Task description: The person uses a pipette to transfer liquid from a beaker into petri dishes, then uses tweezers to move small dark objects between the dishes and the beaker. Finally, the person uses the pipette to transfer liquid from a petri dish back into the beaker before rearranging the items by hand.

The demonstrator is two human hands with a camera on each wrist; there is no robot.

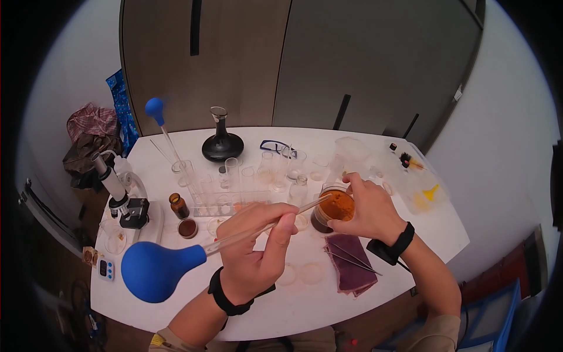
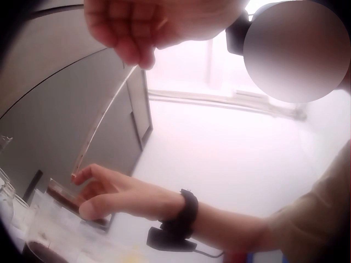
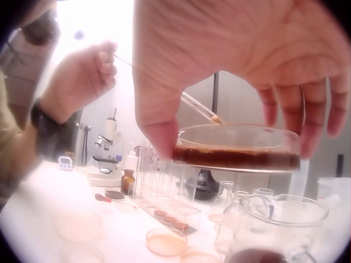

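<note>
My left hand (image 1: 252, 249) pinches a long glass pipette (image 3: 200, 106) whose big blue bulb (image 1: 158, 271) hangs behind the hand at lower left. The pipette's tip is at the shallow glass dish (image 3: 236, 156), with some orange on it; whether it touches the powder I cannot tell. Orange-brown powder (image 1: 337, 208) covers the dish's bottom. Fingers and thumb of my right hand (image 1: 375, 211) grip the dish by opposite sides, seen closely in the right wrist view (image 3: 236, 49). Beneath the raised dish stands a glass beaker (image 3: 293, 219) with dark contents.
A test tube rack (image 1: 229, 208), small bottles and glassware stand mid-table, with a black flask (image 1: 223, 146) behind. On the left are a microscope (image 1: 141, 211) and timer (image 1: 105, 269). Metal tools lie on a purple cloth (image 1: 352, 273) at right, near a yellow funnel (image 1: 431, 192).
</note>
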